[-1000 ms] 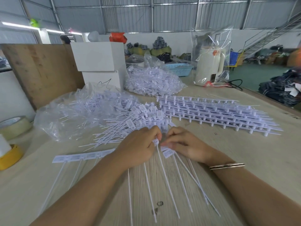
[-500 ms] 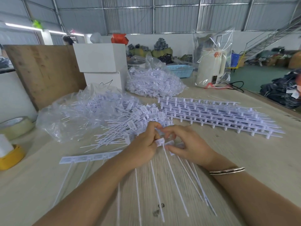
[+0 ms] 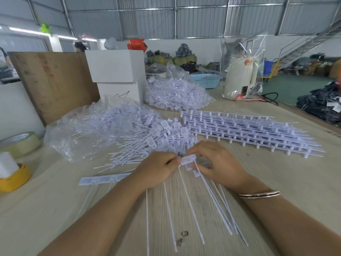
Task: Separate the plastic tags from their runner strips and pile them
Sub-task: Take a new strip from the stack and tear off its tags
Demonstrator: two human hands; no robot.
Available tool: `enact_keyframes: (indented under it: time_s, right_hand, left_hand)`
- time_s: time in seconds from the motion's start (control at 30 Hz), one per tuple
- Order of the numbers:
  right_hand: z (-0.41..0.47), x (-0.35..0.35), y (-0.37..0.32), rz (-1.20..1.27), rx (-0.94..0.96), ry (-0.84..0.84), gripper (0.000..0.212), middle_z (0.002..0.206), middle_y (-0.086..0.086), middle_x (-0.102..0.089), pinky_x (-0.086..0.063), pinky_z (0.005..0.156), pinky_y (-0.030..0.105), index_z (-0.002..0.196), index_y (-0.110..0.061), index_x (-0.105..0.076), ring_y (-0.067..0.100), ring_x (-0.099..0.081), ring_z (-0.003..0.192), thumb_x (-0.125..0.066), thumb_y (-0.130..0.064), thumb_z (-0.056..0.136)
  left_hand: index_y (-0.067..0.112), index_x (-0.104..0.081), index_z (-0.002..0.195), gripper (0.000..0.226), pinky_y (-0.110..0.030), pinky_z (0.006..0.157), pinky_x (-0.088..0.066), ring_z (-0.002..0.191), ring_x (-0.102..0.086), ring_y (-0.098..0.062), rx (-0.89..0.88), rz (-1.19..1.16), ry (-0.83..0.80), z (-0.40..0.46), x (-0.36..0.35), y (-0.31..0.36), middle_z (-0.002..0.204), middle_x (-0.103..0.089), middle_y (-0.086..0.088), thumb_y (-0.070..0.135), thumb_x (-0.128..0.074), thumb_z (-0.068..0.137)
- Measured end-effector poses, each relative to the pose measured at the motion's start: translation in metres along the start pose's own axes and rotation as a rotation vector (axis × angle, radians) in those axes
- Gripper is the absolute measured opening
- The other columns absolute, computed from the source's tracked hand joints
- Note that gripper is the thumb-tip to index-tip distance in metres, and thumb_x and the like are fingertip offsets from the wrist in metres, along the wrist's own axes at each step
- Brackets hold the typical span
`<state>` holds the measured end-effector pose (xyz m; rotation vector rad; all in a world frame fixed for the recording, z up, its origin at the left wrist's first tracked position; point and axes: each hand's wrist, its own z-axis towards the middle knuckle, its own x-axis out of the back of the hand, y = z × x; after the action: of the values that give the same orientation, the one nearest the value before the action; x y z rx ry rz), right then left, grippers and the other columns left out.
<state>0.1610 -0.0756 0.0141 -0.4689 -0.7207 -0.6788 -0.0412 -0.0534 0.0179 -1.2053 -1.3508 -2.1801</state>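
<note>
A strip of white plastic tags (image 3: 103, 180) lies across the wooden table (image 3: 46, 209), its long thin tails pointing toward me. My left hand (image 3: 156, 169) grips the strip's right part, fingers curled over it. My right hand (image 3: 215, 163) pinches one tag head (image 3: 188, 159) at the strip's end, thumb beneath it. Several tails fan out below both hands. Just beyond the hands lies a loose pile of separated tags (image 3: 156, 139). A stack of uncut runner strips (image 3: 249, 132) sits to the right of that pile.
Clear bags of tags lie at the left (image 3: 88, 130) and behind (image 3: 175, 95). White boxes (image 3: 116, 74) and a wooden board (image 3: 53, 80) stand at the back left. Tape rolls (image 3: 16, 174) sit at the left edge, a bagged kettle (image 3: 241, 76) at the back right.
Both hands shifted slightly away from me along the strip. The right hand now pinches a tag head lifted at the strip's end.
</note>
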Motion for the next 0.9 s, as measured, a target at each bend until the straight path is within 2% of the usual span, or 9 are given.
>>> enact_keyframes:
  time_s: [0.07,0.2,0.3,0.4,0.5,0.6,0.7,0.83,0.9]
  right_hand:
    - [-0.0003,-0.002,0.0012,0.005,0.001,-0.043,0.018,0.084,-0.005,-0.067,-0.047,0.067,0.036,0.095,-0.016,-0.069,0.013,-0.061,0.074,-0.074,-0.023,0.079]
    - [-0.0008,-0.0015,0.0018,0.005,-0.009,-0.063,0.009,0.072,-0.003,-0.063,-0.045,0.063,0.036,0.084,-0.017,-0.067,0.015,-0.056,0.065,-0.071,-0.023,0.08]
    - [-0.0012,0.0001,-0.0014,-0.011,0.012,-0.081,0.018,0.08,-0.007,-0.065,-0.041,0.068,0.031,0.096,-0.023,-0.069,0.011,-0.057,0.072,-0.064,-0.035,0.084]
    - [0.0003,0.0013,-0.0046,-0.066,0.041,-0.092,0.025,0.077,-0.01,-0.063,-0.029,0.068,0.024,0.094,-0.027,-0.072,0.009,-0.055,0.07,-0.058,-0.044,0.084]
    - [0.0009,0.001,-0.0044,-0.036,0.011,-0.086,0.022,0.073,-0.007,-0.062,-0.036,0.067,0.028,0.087,-0.022,-0.072,0.012,-0.056,0.068,-0.06,-0.04,0.085]
    - [0.0002,-0.0006,-0.0029,0.002,-0.036,-0.14,0.023,0.074,-0.002,-0.06,-0.042,0.068,0.035,0.084,-0.015,-0.069,0.014,-0.055,0.071,-0.059,-0.035,0.089]
    - [0.0003,0.0013,-0.0034,0.106,-0.06,-0.152,0.024,0.077,0.0,-0.06,-0.044,0.07,0.036,0.085,-0.013,-0.07,0.014,-0.054,0.074,-0.056,-0.032,0.089]
    - [0.0005,-0.0003,-0.0033,0.206,-0.061,-0.121,0.02,0.077,-0.001,-0.058,-0.041,0.071,0.031,0.081,-0.009,-0.07,0.014,-0.05,0.074,-0.056,-0.022,0.089]
    - [-0.0004,-0.0011,-0.0013,0.23,-0.07,-0.103,0.018,0.078,-0.001,-0.057,-0.039,0.071,0.026,0.081,-0.008,-0.07,0.01,-0.048,0.076,-0.057,-0.019,0.088]
  left_hand:
    - [0.024,-0.044,0.059,0.039,-0.03,0.057,-0.033,0.053,-0.042,-0.009,-0.032,0.013,-0.022,-0.0001,-0.0047,0.0003,0.057,-0.045,0.005,0.033,-0.045,0.097]
    - [0.018,-0.044,0.064,0.038,-0.031,0.058,-0.032,0.054,-0.04,-0.01,-0.097,-0.05,-0.029,-0.0023,-0.007,-0.0003,0.058,-0.04,0.003,0.033,-0.043,0.098]
    - [0.009,-0.054,0.074,0.037,-0.034,0.06,-0.037,0.058,-0.044,-0.013,-0.109,-0.036,-0.039,-0.0016,-0.0074,-0.0023,0.061,-0.045,0.001,0.033,-0.042,0.099]
    - [0.016,-0.058,0.078,0.033,-0.033,0.065,-0.04,0.062,-0.049,-0.012,-0.106,0.003,-0.084,-0.0019,-0.0076,-0.0049,0.064,-0.05,0.004,0.035,-0.041,0.099]
    - [0.031,-0.054,0.073,0.029,-0.03,0.063,-0.035,0.059,-0.046,-0.007,-0.098,-0.117,-0.12,-0.0032,-0.0046,-0.0042,0.062,-0.047,0.009,0.033,-0.042,0.099]
    - [0.029,-0.059,0.077,0.028,-0.03,0.064,-0.036,0.064,-0.049,-0.012,-0.093,-0.119,-0.135,-0.0026,-0.0021,-0.0031,0.067,-0.052,-0.002,0.036,-0.043,0.098]
    - [0.031,-0.056,0.074,0.027,-0.024,0.062,-0.035,0.06,-0.046,-0.005,-0.107,-0.116,-0.149,-0.0024,-0.001,-0.0028,0.062,-0.05,0.014,0.037,-0.044,0.097]
    - [0.012,-0.051,0.076,0.027,-0.017,0.053,-0.029,0.053,-0.036,0.0,-0.161,-0.108,-0.141,-0.0023,-0.003,-0.0052,0.055,-0.041,0.018,0.032,-0.054,0.094]
    - [0.014,-0.048,0.075,0.026,-0.016,0.052,-0.03,0.052,-0.034,0.0,-0.179,-0.102,-0.133,-0.0026,-0.0041,-0.0062,0.055,-0.04,0.019,0.03,-0.057,0.093]
